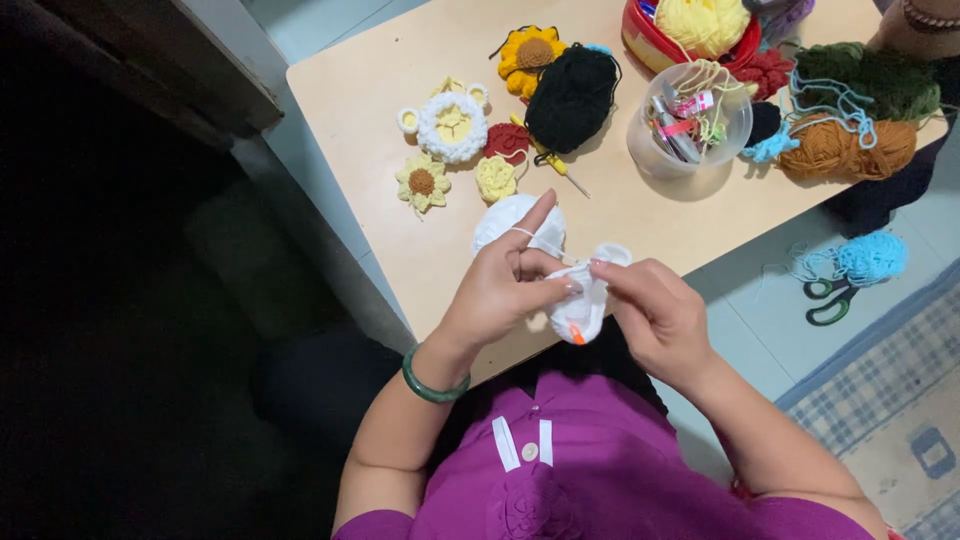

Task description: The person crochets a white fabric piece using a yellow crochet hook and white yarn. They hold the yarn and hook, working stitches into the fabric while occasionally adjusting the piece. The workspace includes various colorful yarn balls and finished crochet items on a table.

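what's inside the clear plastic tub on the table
The clear plastic tub holds a jumble of small tools with pink and grey handles and some pale yarn strands draped over its rim. What lies at the bottom is hidden under that jumble.

A pale table [380, 90] carries crocheted pieces: an orange sunflower [530, 55], a white ring [452, 126] with yellow centre, a small yellow flower [422, 183], another yellow flower [495, 178] and a red flower [507, 140]. Black yarn [572, 98] lies beside them, next to a yellow-handled hook [553, 160]. A clear tub [690, 120] holds small tools. A red bowl [650, 45] holds yellow yarn [702, 22]. Brown yarn [845, 150] and green yarn [870, 78] touch near the table's edge. On the floor, blue yarn [870, 257] lies by green scissors [830, 300], near a checked rug [890, 390].
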